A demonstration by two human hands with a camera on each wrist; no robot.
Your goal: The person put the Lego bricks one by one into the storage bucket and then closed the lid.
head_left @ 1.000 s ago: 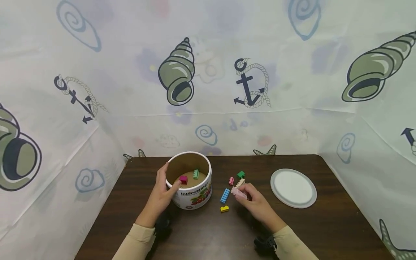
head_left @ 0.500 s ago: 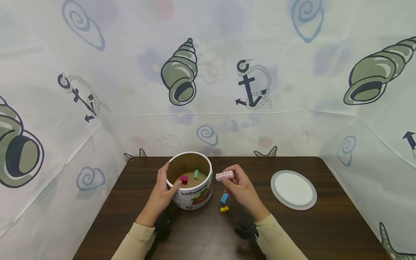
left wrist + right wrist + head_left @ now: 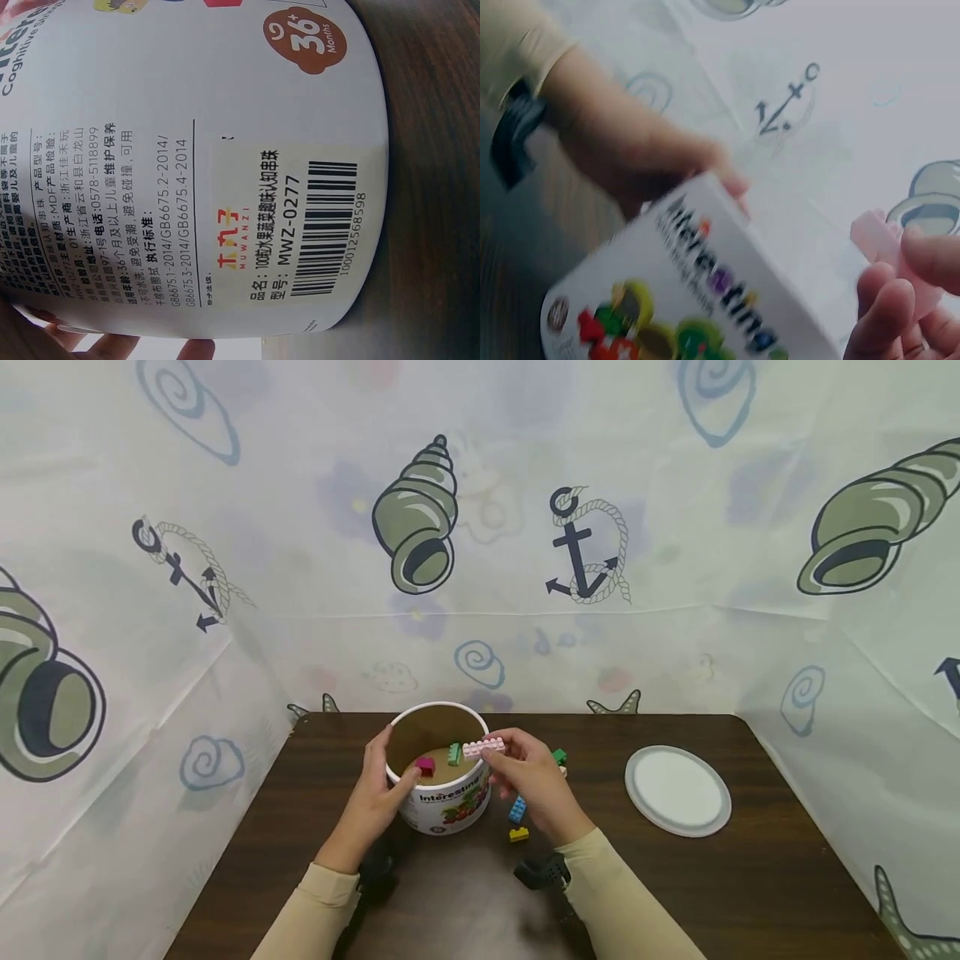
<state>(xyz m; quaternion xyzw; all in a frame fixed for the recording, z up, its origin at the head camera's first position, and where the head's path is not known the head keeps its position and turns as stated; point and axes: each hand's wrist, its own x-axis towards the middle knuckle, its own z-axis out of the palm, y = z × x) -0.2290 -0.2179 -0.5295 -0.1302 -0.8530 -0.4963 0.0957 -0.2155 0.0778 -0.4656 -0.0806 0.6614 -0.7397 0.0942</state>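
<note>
In the head view my left hand (image 3: 367, 806) grips the near left rim of a white tub (image 3: 438, 817), thumb over the edge and fingers along its outer side. My right hand (image 3: 534, 777) pinches a pale pink toy building brick (image 3: 480, 748), studs up, over the tub's right rim. Inside the tub lie a magenta brick (image 3: 425, 767) and a light green brick (image 3: 454, 754). The right wrist view shows the pink brick (image 3: 881, 240) between thumb and fingers, above and right of the tub (image 3: 697, 300). The tub's printed wall (image 3: 247, 112) fills the left wrist view.
Right of the tub, on the dark table (image 3: 750, 893), lie a blue brick (image 3: 517, 810), a yellow brick (image 3: 518, 835) and a green brick (image 3: 559, 757). A cream brick (image 3: 563, 771) is mostly hidden behind my right hand. A round white lid (image 3: 678, 791) lies farther right.
My right hand has lifted the pink brick from among the loose bricks and carried it left to above the tub's rim. My left hand has stayed on the tub.
</note>
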